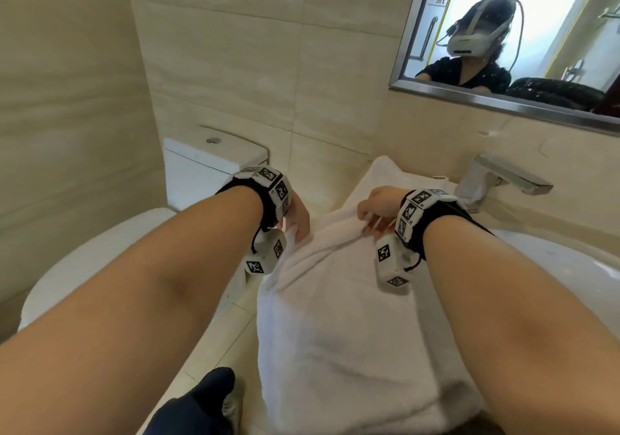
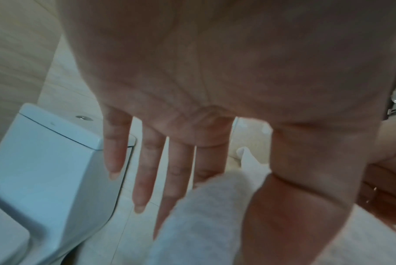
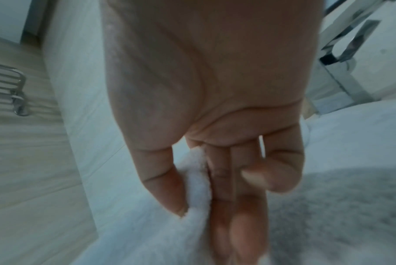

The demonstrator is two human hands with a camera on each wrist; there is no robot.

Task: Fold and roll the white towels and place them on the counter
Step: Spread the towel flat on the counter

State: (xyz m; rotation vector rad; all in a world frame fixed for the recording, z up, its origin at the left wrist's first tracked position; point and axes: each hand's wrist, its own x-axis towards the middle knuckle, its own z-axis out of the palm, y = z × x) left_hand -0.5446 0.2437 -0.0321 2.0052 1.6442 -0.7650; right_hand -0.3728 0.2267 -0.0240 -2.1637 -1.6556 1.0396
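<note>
1. A white towel [image 1: 339,327] lies folded into a long band on the counter [image 1: 523,260], its long axis running from the near counter edge away toward the tiled wall; the near end hangs just past the front edge.
2. The far part is lifted into a raised fold between the two hands, and beyond it more white terry lies flat, reaching toward the wall beside the chrome faucet [image 1: 503,178].
3. The left hand [image 1: 297,218] grips the towel's left edge. The left wrist view shows what the head view hides: the thumb presses the terry against the index finger, while the other three fingers [image 2: 144,175] hang straight and spread, touching nothing.
4. The right hand [image 1: 379,208] holds the right side of the fold. Only the right wrist view shows the grip: a ridge of towel [image 3: 199,179] is pinched between thumb and the straight fingers, the little finger curled in.
5. The head view alone shows the toilet cistern [image 1: 208,162] left of the counter and the mirror [image 1: 523,32] on the wall above.
</note>
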